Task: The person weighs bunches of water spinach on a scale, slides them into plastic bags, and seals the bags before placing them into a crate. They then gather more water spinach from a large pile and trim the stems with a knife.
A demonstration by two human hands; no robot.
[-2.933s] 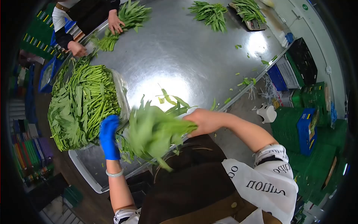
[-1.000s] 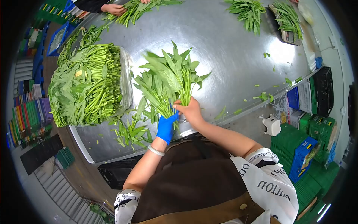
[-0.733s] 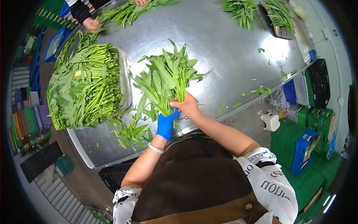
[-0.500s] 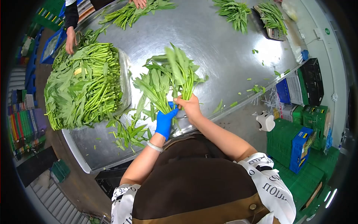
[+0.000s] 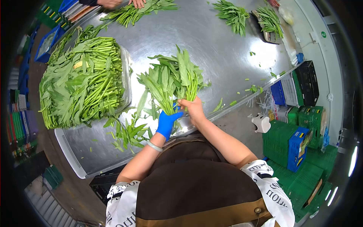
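Observation:
My left hand (image 5: 166, 124), in a blue glove, is closed around the lower stems of a bunch of water spinach (image 5: 159, 90). Beside it my bare right hand (image 5: 193, 109) grips the stems of a second bunch (image 5: 190, 79). The leaves of both bunches point away from me and overlap over the metal table (image 5: 219, 56). The two hands are close together at the stem ends, near the table's front edge. To the left stands a large stack of water spinach (image 5: 81, 83), partly wrapped in clear plastic. Loose leaves and stems (image 5: 130, 132) lie in front of it.
Across the table a co-worker's hands (image 5: 137, 3) are at another bunch (image 5: 138, 12). One bunch (image 5: 231, 16) lies at the back, and another rests on a scale (image 5: 271, 37). Leaf scraps (image 5: 253, 89) lie along the right edge. Green crates (image 5: 280, 138) and a white stool (image 5: 261, 123) stand right.
The co-worker's one hand has left the large stack and moved to the bunch at the far edge. My hands still hold the two bunches, whose leaves have drawn slightly closer. The view has shifted slightly.

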